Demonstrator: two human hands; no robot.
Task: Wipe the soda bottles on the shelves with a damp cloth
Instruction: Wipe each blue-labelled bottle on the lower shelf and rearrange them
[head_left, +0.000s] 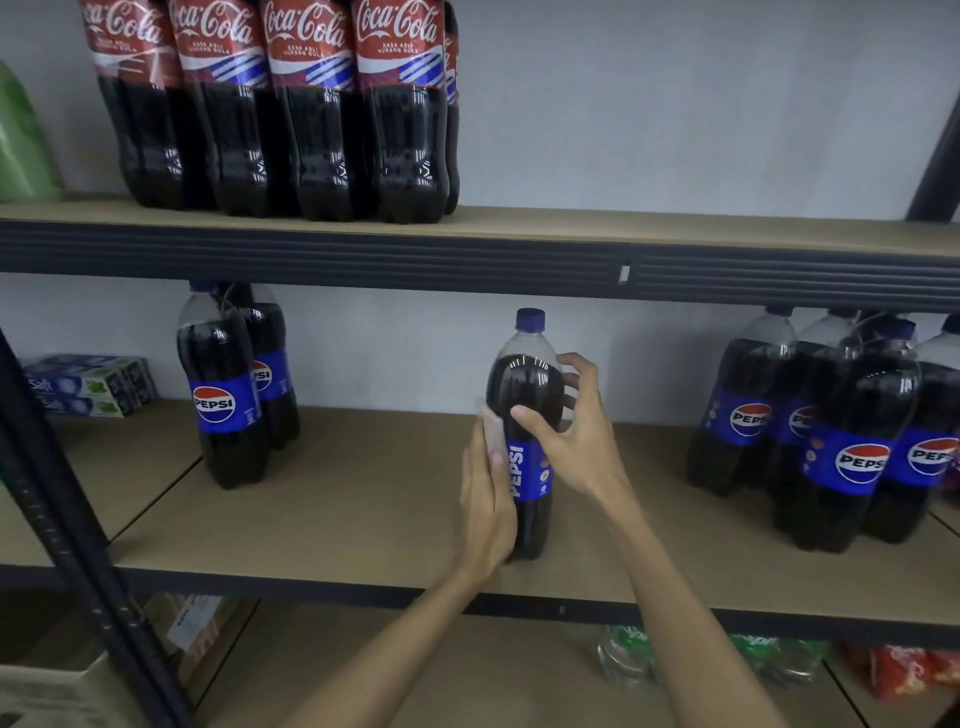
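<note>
Centrally, blue-labelled PEPSI bottle (522, 379)

blue-labelled Pepsi bottle (525, 431) — dark cola, red-labelled Coca-Cola bottles (311, 104)

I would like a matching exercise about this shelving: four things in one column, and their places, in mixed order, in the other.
Things
1. Coca-Cola bottles
2. single Pepsi bottle
3. blue-white boxes
4. green-labelled bottles

Places
A. lower shelf, right
B. middle shelf, centre
C. upper shelf
D. middle shelf, far left

Pairs: 1-C, 2-B, 3-D, 4-A
</note>
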